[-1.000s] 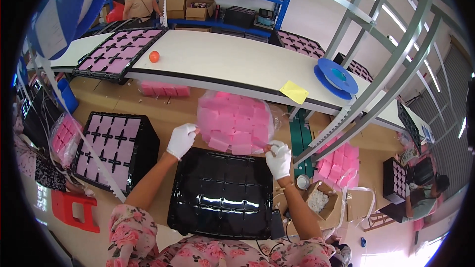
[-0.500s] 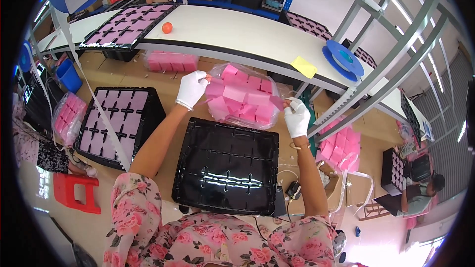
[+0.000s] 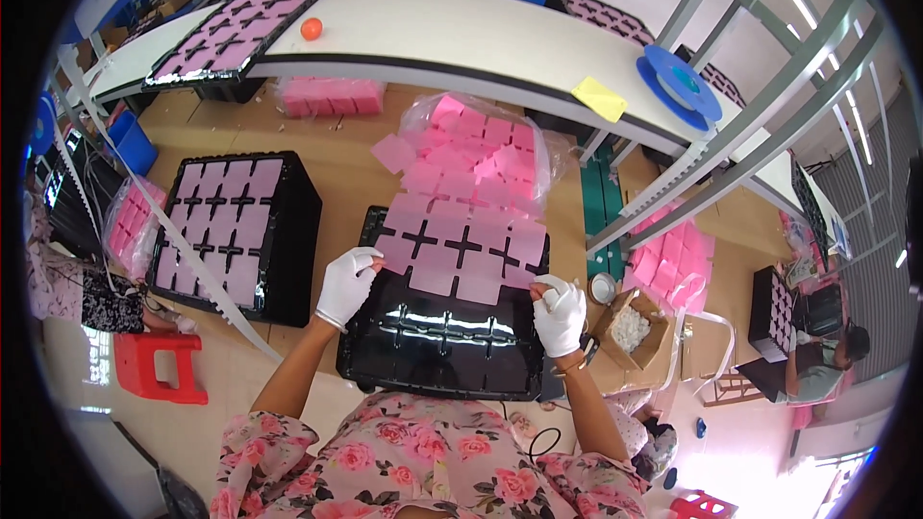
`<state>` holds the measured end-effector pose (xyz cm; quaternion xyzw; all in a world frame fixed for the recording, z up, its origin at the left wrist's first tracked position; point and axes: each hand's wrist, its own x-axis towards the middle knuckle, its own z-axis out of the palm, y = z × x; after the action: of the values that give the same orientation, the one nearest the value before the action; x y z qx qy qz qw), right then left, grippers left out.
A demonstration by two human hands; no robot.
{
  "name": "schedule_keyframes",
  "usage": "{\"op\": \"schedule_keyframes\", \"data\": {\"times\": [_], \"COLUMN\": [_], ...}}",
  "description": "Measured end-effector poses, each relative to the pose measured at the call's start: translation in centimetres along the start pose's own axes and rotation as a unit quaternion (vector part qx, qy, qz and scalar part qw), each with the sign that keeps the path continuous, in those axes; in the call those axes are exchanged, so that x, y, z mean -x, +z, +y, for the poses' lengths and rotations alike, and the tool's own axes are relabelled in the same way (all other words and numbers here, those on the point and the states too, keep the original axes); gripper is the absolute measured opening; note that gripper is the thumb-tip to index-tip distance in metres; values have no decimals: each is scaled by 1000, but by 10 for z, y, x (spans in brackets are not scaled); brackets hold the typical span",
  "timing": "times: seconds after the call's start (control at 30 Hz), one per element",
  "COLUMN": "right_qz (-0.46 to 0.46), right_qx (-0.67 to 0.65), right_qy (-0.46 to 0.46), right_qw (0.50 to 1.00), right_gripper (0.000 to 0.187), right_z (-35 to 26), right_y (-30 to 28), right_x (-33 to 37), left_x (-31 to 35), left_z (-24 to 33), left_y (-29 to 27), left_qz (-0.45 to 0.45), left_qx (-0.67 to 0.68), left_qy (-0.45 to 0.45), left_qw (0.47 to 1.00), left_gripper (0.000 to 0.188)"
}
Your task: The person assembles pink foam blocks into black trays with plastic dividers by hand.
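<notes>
In front of me lies a black plastic tray [image 3: 442, 351] with shallow moulded compartments. Thin pink sheets [image 3: 447, 274] lie over its far half, with dark cross-shaped gaps between them. My left hand [image 3: 348, 288], in a white glove with bare fingertips, is closed at the left edge of these pink sheets. At their right edge, my right hand [image 3: 560, 315], gloved alike, has its fingers pinched together. Just beyond the tray, a clear plastic bag [image 3: 553, 149] holds a loose heap of pink sheets [image 3: 481, 149].
A filled tray stack [image 3: 226, 221] stands at left. A small box of white pieces [image 3: 631, 329] and a round tin [image 3: 603, 287] sit at right. Beyond runs a raised white shelf [image 3: 433, 29] with an orange ball [image 3: 311, 29] and a blue reel [image 3: 679, 86]. People work nearby.
Both hands have come down toward me from the bag to the tray's sides. Pink sheets now cover the tray's far half, which was bare. The view has shifted slightly.
</notes>
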<state>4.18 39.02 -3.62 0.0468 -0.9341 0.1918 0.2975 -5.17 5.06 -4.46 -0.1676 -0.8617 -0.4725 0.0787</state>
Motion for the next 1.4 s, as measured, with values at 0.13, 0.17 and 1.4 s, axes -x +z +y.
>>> {"op": "schedule_keyframes", "data": {"times": [0.13,0.17,1.4], "right_qz": [-32,-35,-183], "right_qx": [14,15,1], "right_qy": [-15,-11,31], "right_qw": [999,999,983], "right_gripper": [12,12,20], "right_z": [-13,-15,-63], "right_y": [-11,-12,-51], "right_x": [16,20,114], "left_x": [23,28,136], "left_z": [11,13,24], "left_y": [-8,-10,-30], "left_qz": [6,2,-76], "left_qx": [-26,-25,-99], "left_qy": [0,-1,-36], "left_qw": [1000,1000,992], "left_gripper": [10,10,10]}}
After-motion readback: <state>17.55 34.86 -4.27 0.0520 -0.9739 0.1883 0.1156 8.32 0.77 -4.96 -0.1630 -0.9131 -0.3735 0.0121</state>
